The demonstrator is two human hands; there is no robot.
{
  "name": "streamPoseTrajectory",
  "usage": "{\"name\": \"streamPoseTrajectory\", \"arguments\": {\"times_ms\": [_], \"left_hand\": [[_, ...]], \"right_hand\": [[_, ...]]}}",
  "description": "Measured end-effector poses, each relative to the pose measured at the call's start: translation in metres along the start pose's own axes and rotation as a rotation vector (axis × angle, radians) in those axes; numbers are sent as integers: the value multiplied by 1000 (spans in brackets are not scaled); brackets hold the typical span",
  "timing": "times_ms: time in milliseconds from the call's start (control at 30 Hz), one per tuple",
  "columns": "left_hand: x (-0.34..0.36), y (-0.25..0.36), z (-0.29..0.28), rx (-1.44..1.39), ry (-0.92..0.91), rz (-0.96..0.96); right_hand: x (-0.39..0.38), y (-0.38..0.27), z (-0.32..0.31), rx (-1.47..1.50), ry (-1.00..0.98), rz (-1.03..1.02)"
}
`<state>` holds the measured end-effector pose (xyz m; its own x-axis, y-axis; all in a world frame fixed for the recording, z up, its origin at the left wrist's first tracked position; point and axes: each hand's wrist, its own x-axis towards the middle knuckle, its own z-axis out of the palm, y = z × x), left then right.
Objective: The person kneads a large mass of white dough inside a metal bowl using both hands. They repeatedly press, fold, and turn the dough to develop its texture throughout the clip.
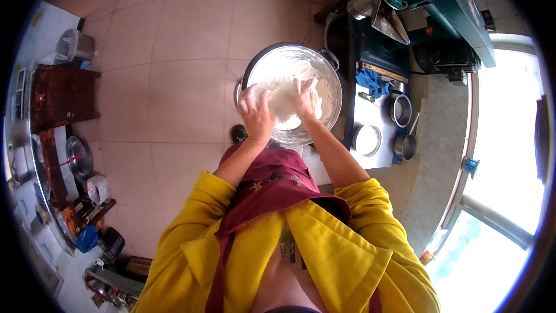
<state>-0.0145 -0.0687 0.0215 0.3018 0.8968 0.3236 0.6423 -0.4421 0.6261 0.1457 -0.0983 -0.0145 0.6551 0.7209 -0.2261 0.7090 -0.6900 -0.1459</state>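
Here we are at the big metal pot (332, 104), right in front of the maroon apron (278, 171), with white floury mix (284, 69) inside it! The left hand (256, 111) is on the pot's near left side, fingers loosely spread and dusted white. Over to the right hand (305, 102): it's in among the mix, fingers coated, and whether they're pinching any, I can't tell.

Got both forearms (236, 164) stretched out ahead of me, angling in toward each other. My left hand (256, 113) is back-side up, fingers kinda curled and spread, and my right hand (305, 101) is near it, fingers whitened.
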Motion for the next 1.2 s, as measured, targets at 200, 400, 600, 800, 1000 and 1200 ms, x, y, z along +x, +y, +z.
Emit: {"name": "streamPoseTrajectory", "arguments": {"times_ms": [200,400,600,800,1000,1200], "left_hand": [[0,-6,8,-12,-180,181],[7,-2,1,154,-376,196],[6,-4,4,176,-456,193],[9,3,4,64,-492,179],[1,3,6,53,-500,212],[-6,6,11,108,-507,217]], "right_hand": [[-33,-55,-16,198,315,296],[-4,-48,2,88,300,222],[42,-45,-15,14,181,162],[75,-26,-10,36,190,12],[82,-21,-12,13,134,-65],[84,-24,-14,-5,146,-100]]}}
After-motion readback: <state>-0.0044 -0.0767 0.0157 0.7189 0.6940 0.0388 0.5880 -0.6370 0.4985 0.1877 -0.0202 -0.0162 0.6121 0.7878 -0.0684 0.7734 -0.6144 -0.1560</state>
